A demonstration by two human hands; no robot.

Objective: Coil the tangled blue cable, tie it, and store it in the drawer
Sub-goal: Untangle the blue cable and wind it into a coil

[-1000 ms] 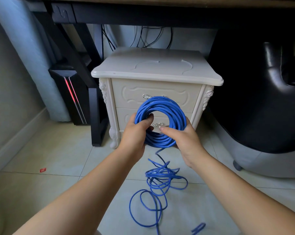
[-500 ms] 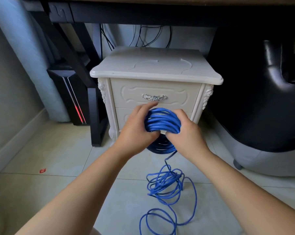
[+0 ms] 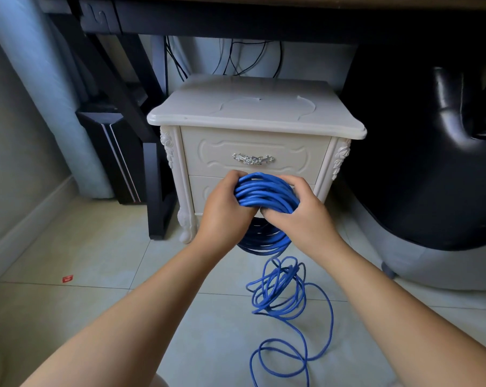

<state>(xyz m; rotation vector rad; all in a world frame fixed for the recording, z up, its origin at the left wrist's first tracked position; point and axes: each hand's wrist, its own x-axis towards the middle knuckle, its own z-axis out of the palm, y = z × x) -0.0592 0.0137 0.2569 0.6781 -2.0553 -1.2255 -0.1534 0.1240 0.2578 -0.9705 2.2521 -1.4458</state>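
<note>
A thick coil of blue cable (image 3: 264, 192) is held tilted almost flat in front of the white nightstand (image 3: 253, 118). My left hand (image 3: 223, 212) grips its left side and my right hand (image 3: 299, 212) grips its right side. The coil's lower part hangs in shadow beneath my hands. From it a loose tangle of blue cable (image 3: 281, 291) trails down onto the floor tiles and loops toward me. Behind my hands, the upper drawer (image 3: 214, 152) with a silver handle (image 3: 252, 158) is closed. My hands hide most of the lower drawer.
A black desk leg (image 3: 152, 185) and a dark computer tower (image 3: 119, 157) stand left of the nightstand. A large black chair (image 3: 420, 152) on a grey base fills the right side. A small red scrap (image 3: 67, 279) lies on the floor at left.
The coil went from upright and facing me to tilted nearly flat, and both hands now clasp its sides. The loose cable on the floor has been drawn closer to the coil.
</note>
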